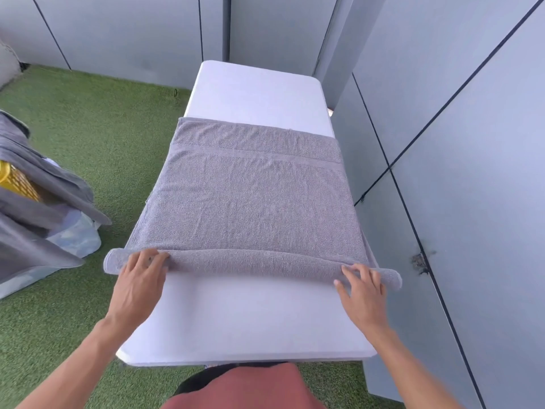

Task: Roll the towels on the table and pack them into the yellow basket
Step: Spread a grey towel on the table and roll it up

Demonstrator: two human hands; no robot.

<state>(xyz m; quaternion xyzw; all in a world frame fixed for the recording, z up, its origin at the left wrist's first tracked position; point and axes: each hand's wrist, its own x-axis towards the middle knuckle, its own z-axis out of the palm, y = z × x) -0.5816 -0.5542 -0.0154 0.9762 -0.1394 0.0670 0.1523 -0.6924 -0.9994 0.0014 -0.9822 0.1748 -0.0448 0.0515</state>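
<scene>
A grey towel (pixel 250 196) lies spread across the white table (pixel 259 93). Its near edge is turned into a thin roll (pixel 253 264) that runs the table's full width and overhangs both sides. My left hand (pixel 141 278) rests on the roll's left end, fingers curled over it. My right hand (pixel 362 287) lies on the roll's right end, fingers bent over the top. The yellow basket (pixel 17 181) shows at the far left on the floor, mostly covered by grey towels (pixel 44 172).
Grey wall panels (pixel 442 143) stand close along the table's right side and behind it. Green artificial grass (pixel 97 128) covers the floor on the left. A clear plastic bag (pixel 79 234) sits under the draped towels beside the basket.
</scene>
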